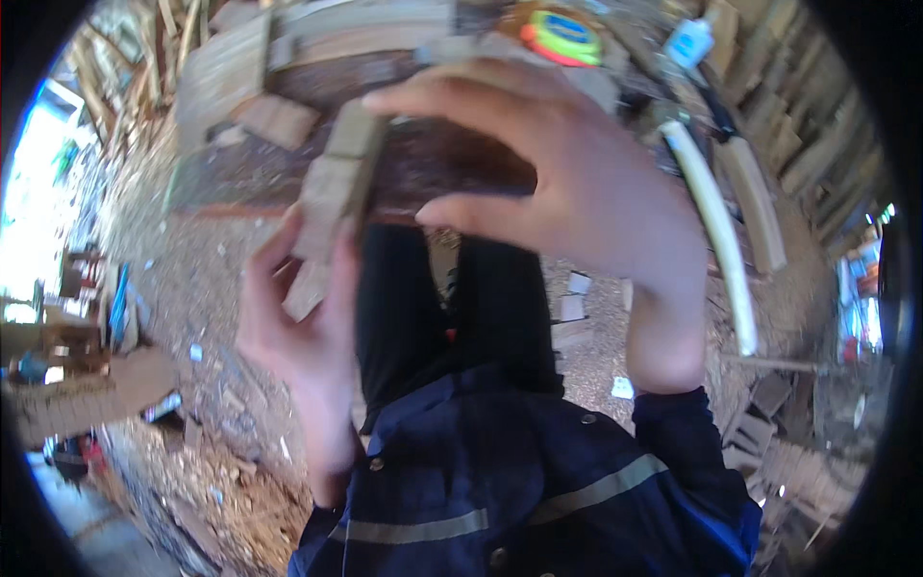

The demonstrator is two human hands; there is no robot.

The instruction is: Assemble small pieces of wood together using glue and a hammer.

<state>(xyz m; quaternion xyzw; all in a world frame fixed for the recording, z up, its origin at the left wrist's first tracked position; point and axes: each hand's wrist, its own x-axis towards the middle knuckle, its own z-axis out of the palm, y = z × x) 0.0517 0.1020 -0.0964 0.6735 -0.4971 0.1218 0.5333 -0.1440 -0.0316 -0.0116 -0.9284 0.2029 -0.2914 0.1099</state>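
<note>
The pale, rectangular wooden block [340,173] is in front of you, in your left hand [303,313], pinched near its lower end between thumb and fingers. Its long axis runs away from that grip, up and slightly right, towards the dark reddish-brown wooden bench [226,188]. Your right hand [586,183] is nearest the block's far end: thumb and index finger spread wide, index tip at the top corner, thumb well apart from the side. You cannot tell whether that tip touches. A crosswise line divides the block, but blur hides whether it is a step or a joint between two pieces. Your left fingers cover the lower end; your right hand hides part of the bench.
</note>
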